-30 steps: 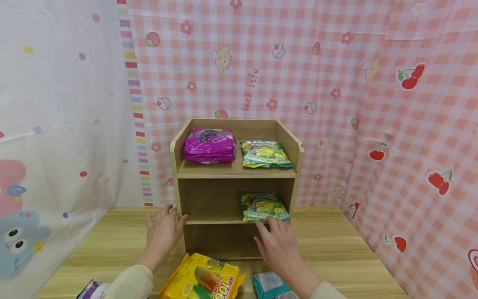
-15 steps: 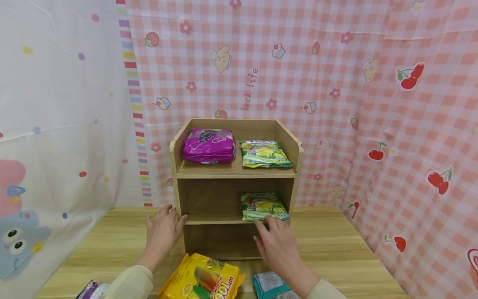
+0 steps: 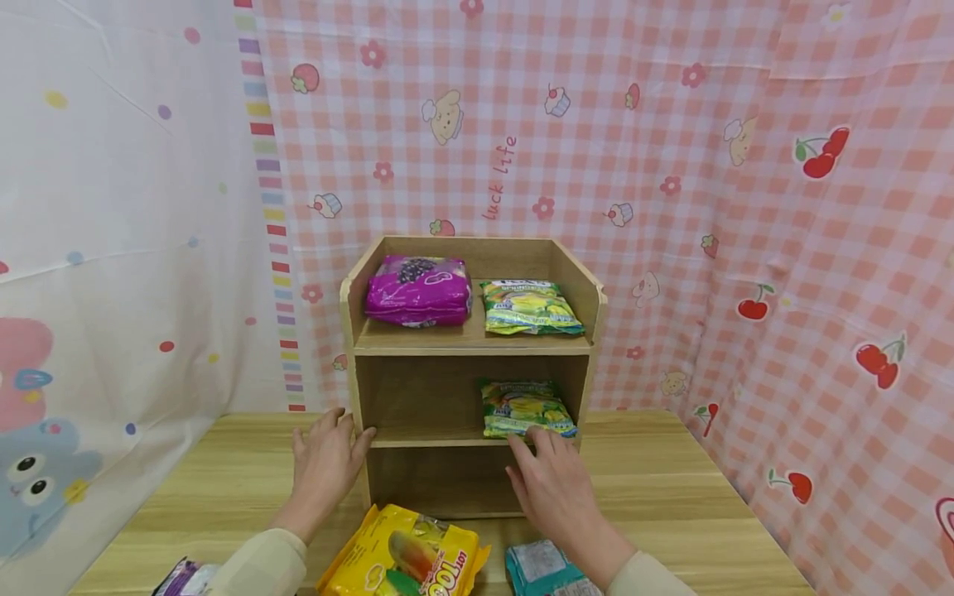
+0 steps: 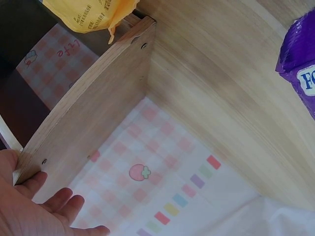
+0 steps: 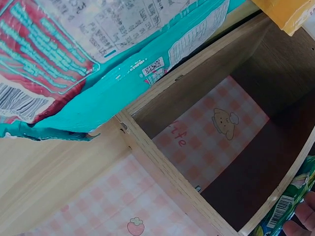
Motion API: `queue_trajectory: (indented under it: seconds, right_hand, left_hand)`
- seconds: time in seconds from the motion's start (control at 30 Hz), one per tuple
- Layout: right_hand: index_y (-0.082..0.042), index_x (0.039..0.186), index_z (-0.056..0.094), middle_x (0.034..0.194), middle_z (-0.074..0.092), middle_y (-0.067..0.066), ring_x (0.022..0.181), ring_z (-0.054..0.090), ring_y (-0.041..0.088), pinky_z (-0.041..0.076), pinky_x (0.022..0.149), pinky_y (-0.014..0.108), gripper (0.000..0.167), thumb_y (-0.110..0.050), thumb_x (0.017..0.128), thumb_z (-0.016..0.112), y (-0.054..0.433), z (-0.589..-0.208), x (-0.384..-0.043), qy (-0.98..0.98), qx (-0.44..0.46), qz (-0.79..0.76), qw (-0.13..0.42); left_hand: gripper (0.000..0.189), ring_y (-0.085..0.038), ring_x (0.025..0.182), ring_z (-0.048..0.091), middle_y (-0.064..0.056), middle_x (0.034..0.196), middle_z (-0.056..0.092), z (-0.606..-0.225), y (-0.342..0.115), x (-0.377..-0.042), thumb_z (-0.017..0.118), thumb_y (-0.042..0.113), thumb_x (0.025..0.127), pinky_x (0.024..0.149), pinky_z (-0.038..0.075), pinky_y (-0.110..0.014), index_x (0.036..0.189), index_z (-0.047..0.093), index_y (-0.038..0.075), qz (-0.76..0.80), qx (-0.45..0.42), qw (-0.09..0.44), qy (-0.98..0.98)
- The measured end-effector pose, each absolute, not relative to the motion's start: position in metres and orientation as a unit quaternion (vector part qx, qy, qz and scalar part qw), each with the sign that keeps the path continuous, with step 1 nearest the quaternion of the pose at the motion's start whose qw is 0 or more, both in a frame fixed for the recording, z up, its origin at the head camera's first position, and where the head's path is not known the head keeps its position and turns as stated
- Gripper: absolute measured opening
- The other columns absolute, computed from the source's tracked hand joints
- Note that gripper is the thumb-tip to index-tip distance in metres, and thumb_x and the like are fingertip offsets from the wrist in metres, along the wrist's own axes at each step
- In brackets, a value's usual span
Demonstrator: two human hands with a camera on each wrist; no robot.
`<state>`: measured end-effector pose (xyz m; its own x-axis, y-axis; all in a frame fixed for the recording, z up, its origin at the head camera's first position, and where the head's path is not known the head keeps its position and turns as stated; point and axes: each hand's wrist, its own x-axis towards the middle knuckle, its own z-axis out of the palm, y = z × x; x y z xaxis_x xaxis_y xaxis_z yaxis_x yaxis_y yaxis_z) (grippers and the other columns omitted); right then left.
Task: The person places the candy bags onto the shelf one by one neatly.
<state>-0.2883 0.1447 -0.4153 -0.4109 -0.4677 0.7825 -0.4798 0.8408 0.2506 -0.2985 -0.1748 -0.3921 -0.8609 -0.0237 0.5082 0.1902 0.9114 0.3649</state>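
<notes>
My left hand (image 3: 325, 459) holds the left side panel of a small wooden shelf (image 3: 469, 351). The left wrist view shows the thumb at the panel's front edge and the index finger against its outer face (image 4: 83, 118). On the right of the middle board lies a yellow-green snack packet (image 3: 522, 407) with fruit pictures. The bent fingertips of my right hand (image 3: 559, 488) touch its front edge; a few of those fingertips (image 5: 307, 211) show against the packet (image 5: 283, 209) in the right wrist view.
On the top board sit a purple grape packet (image 3: 419, 291) and another yellow-green packet (image 3: 529, 308). A yellow mango bag (image 3: 406, 550), a teal packet (image 3: 544, 567) and a purple packet (image 3: 182, 578) lie on the wooden table (image 3: 656, 497). Checked cloth (image 3: 522, 108) hangs behind.
The packet on the middle board has slid slightly back, with the right fingertips following it. The left hand stays at the side panel.
</notes>
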Motion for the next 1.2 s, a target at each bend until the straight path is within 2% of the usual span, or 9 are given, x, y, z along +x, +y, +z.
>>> queue_trajectory:
  seconds: [0.07, 0.1, 0.2, 0.3, 0.37, 0.47, 0.6, 0.9, 1.2]
  right_hand:
    - [-0.009, 0.116, 0.066, 0.107, 0.06, 0.015, 0.087, 0.061, 0.032, 0.053, 0.07, 0.043, 0.036, -0.026, 0.086, 0.073, 0.1446, -0.4141, -0.2888, -0.842, 0.283, 0.006, 0.459]
    - [-0.009, 0.116, 0.066, 0.107, 0.06, 0.015, 0.087, 0.061, 0.032, 0.053, 0.07, 0.043, 0.032, -0.028, 0.091, 0.067, 0.1447, -0.4137, -0.289, -0.843, 0.283, 0.005, 0.457]
    - [-0.008, 0.117, 0.065, 0.106, 0.06, 0.015, 0.088, 0.061, 0.032, 0.053, 0.07, 0.044, 0.038, -0.035, 0.103, 0.041, 0.1447, -0.4129, -0.2901, -0.844, 0.285, 0.005, 0.454]
    - [-0.009, 0.117, 0.065, 0.107, 0.06, 0.014, 0.088, 0.061, 0.032, 0.053, 0.071, 0.044, 0.056, -0.04, 0.106, 0.02, 0.1446, -0.4126, -0.2908, -0.846, 0.283, 0.002, 0.451]
    - [-0.009, 0.117, 0.065, 0.107, 0.06, 0.015, 0.088, 0.061, 0.032, 0.054, 0.071, 0.044, 0.05, -0.038, 0.106, 0.026, 0.1445, -0.4125, -0.291, -0.849, 0.281, 0.0, 0.447]
    - [-0.009, 0.118, 0.065, 0.108, 0.06, 0.015, 0.088, 0.061, 0.032, 0.054, 0.071, 0.044, 0.033, -0.033, 0.1, 0.051, 0.1441, -0.4124, -0.2913, -0.853, 0.277, -0.006, 0.442]
    - [-0.009, 0.118, 0.065, 0.109, 0.059, 0.014, 0.089, 0.061, 0.031, 0.054, 0.072, 0.043, 0.036, -0.028, 0.088, 0.072, 0.1429, -0.4121, -0.2919, -0.858, 0.271, -0.009, 0.436]
    - [-0.008, 0.12, 0.064, 0.111, 0.06, 0.015, 0.092, 0.062, 0.031, 0.055, 0.073, 0.043, 0.042, -0.027, 0.085, 0.078, 0.1409, -0.4094, -0.2933, -0.868, 0.264, -0.014, 0.42]
    - [-0.008, 0.125, 0.062, 0.115, 0.058, 0.016, 0.096, 0.061, 0.03, 0.055, 0.081, 0.042, 0.044, -0.03, 0.089, 0.074, 0.1415, -0.4104, -0.2967, -0.882, 0.26, -0.028, 0.391]
  left_hand:
    - [0.043, -0.047, 0.126, 0.047, -0.029, 0.138, 0.051, -0.3918, -0.1747, -0.2983, 0.059, 0.028, 0.101, 0.105, 0.014, -0.076, 0.121, 0.062, -0.009, -0.206, -0.044, 0.259, -0.942]
    - [0.043, -0.048, 0.126, 0.046, -0.029, 0.138, 0.051, -0.3917, -0.1747, -0.2983, 0.059, 0.028, 0.101, 0.105, 0.014, -0.076, 0.121, 0.062, -0.009, -0.207, -0.044, 0.259, -0.942]
    - [0.043, -0.048, 0.126, 0.047, -0.029, 0.138, 0.051, -0.3914, -0.1746, -0.298, 0.059, 0.028, 0.101, 0.105, 0.014, -0.076, 0.121, 0.062, -0.009, -0.206, -0.045, 0.259, -0.943]
    - [0.043, -0.048, 0.126, 0.047, -0.029, 0.137, 0.051, -0.3916, -0.1747, -0.2979, 0.059, 0.028, 0.101, 0.104, 0.015, -0.076, 0.121, 0.063, -0.009, -0.206, -0.046, 0.26, -0.942]
    - [0.043, -0.048, 0.126, 0.047, -0.029, 0.137, 0.051, -0.3917, -0.1748, -0.2979, 0.059, 0.028, 0.101, 0.104, 0.015, -0.077, 0.121, 0.062, -0.009, -0.205, -0.047, 0.261, -0.942]
    - [0.043, -0.048, 0.125, 0.047, -0.029, 0.137, 0.051, -0.3918, -0.1748, -0.2979, 0.059, 0.028, 0.101, 0.104, 0.015, -0.077, 0.121, 0.063, -0.009, -0.204, -0.048, 0.264, -0.942]
    - [0.043, -0.048, 0.125, 0.047, -0.029, 0.137, 0.051, -0.3919, -0.1748, -0.298, 0.059, 0.028, 0.1, 0.104, 0.015, -0.077, 0.12, 0.063, -0.01, -0.207, -0.048, 0.265, -0.941]
    - [0.044, -0.048, 0.126, 0.047, -0.029, 0.137, 0.051, -0.392, -0.1747, -0.2983, 0.059, 0.028, 0.1, 0.105, 0.015, -0.076, 0.121, 0.062, -0.01, -0.206, -0.045, 0.261, -0.942]
    - [0.043, -0.048, 0.125, 0.048, -0.029, 0.136, 0.052, -0.392, -0.1745, -0.2986, 0.06, 0.028, 0.1, 0.104, 0.016, -0.077, 0.12, 0.063, -0.01, -0.205, -0.047, 0.268, -0.94]
